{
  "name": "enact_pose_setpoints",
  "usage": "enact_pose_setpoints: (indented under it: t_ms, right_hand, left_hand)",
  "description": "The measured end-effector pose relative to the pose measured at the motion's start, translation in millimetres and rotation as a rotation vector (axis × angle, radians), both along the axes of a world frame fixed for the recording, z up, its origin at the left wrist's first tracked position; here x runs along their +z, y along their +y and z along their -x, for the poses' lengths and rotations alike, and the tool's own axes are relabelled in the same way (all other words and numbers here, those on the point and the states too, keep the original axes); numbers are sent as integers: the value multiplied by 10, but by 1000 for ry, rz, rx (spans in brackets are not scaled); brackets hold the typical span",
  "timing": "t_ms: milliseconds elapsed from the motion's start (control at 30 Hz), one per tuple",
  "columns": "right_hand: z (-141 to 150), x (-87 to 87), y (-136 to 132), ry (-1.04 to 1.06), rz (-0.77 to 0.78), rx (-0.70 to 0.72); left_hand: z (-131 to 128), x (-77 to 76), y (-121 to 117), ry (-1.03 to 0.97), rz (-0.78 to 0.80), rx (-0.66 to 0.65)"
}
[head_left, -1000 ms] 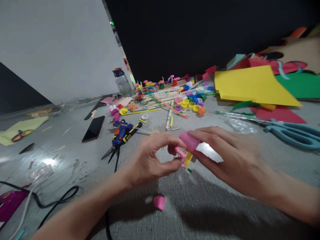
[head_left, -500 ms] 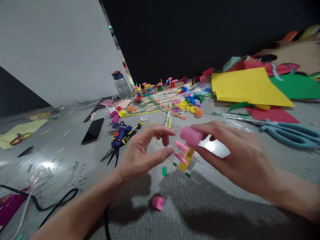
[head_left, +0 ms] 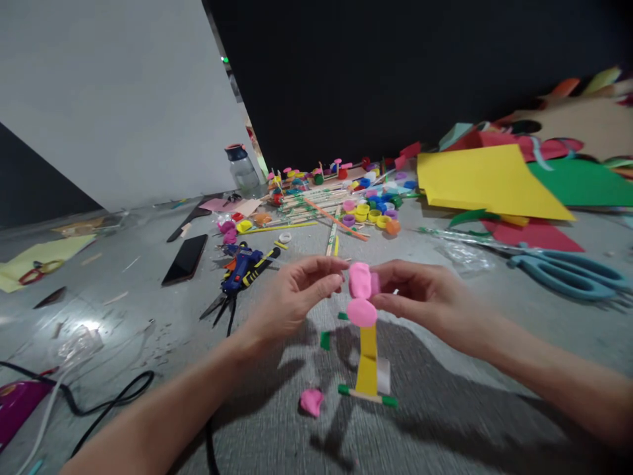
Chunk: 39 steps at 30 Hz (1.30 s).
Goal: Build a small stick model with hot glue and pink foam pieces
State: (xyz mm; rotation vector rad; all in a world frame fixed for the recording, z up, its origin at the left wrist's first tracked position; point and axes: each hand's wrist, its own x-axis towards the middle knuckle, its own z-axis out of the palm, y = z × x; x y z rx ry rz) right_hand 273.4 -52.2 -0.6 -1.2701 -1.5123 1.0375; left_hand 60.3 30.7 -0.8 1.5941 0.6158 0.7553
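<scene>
My right hand (head_left: 425, 287) pinches a pink cap (head_left: 375, 284) from the right, between thumb and fingers. Pink modelling clay (head_left: 361, 281) bulges from its near end. Hanging below is a small model: a pink oval disc (head_left: 361, 313), a folded yellow paper strip (head_left: 366, 363) and a thin stick with green ends (head_left: 368, 396). My left hand (head_left: 297, 297) is at the clay's left edge, thumb and forefinger curled close together; whether anything is between them is unclear. A loose pink clay lump (head_left: 311, 401) and a green scrap (head_left: 325, 340) lie below on the table.
Left of my hands are a blue glue gun (head_left: 241, 269), pliers (head_left: 220, 307) and a phone (head_left: 184, 259). Several bottle caps (head_left: 363, 212) and sticks lie behind. Blue-handled scissors (head_left: 568, 274) and yellow paper (head_left: 489, 181) are on the right. A black cord crosses the left front.
My right hand has turned the model so its clay-filled end and disc face me and the yellow strip hangs down. My left thumb and forefinger have drawn together beside the clay.
</scene>
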Motion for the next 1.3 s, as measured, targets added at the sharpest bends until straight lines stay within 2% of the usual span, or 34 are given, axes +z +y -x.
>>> enact_pose_setpoints:
  t_ms: [200,400,500,667,867,1100,1300]
  right_hand:
    - [-15,-212,162,7,23,100]
    - [-33,-391,253,-189,-98,149]
    - [-47,-373,255,-320,-136,124]
    - [-55,-301,197,-511,-257,1]
    - [4,-336,130,-507,-386,-33]
    - [-18,-333,84,-484,-361,-104]
    - [-37,-361,49,-421,-346,-49]
  left_hand:
    - [-65,-45,17,86,27,22]
    - [-103,-247,143,115,142,65]
    - [-110,-327,190,151,208,52]
    - [-118,-343,192,133,217,53]
    - [-155,-363,149,82,230,60]
    - [-134,-322,86,79,221,75]
    - [-122,-305,57,59,220,43]
